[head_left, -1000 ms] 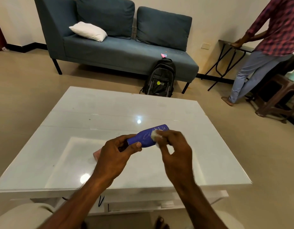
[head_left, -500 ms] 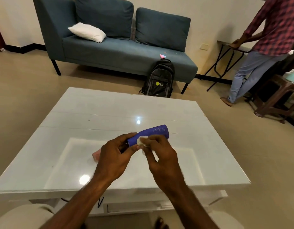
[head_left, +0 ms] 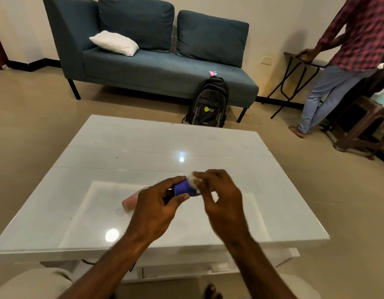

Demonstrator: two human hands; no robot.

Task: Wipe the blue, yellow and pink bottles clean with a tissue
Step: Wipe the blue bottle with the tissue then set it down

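My left hand (head_left: 156, 209) grips the blue bottle (head_left: 183, 188) by its near end, holding it above the white glossy table (head_left: 143, 147). My right hand (head_left: 221, 198) presses a small white tissue (head_left: 194, 181) against the bottle's upper side and covers the bottle's far end. A pink bottle (head_left: 131, 201) lies on its side on the table, just left of my left hand and partly hidden by it. I see no yellow bottle.
A black backpack (head_left: 208, 106) leans against a teal sofa (head_left: 156, 67) beyond the table. A person in a checked shirt (head_left: 338, 61) stands at the far right beside a folding table (head_left: 299, 83) and a brown stool (head_left: 363, 126).
My right hand with the tissue slid along the blue bottle, first toward my left hand, then back up over the bottle's far end, which it now covers.
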